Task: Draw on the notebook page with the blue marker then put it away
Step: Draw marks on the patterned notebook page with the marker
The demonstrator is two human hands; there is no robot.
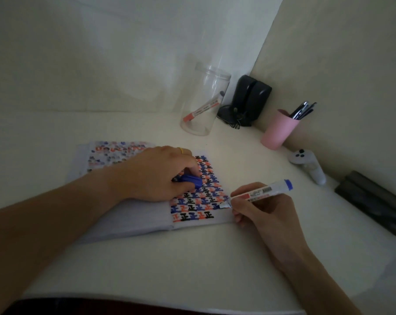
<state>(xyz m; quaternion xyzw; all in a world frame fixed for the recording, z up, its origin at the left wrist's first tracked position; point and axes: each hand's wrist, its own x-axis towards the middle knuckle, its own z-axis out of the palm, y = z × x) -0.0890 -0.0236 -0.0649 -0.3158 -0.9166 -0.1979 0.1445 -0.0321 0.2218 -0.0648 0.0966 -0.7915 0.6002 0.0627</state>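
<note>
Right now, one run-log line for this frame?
phase: drawing | right hand: blue marker, tip at notebook page's right edge | left hand: blue cap, resting on page | clear jar: red marker inside

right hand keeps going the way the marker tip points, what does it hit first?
The right hand aims the blue-capped white marker down-left, tip at the open notebook page's right edge. It likely meets that patterned page first; contact is unclear.
</note>
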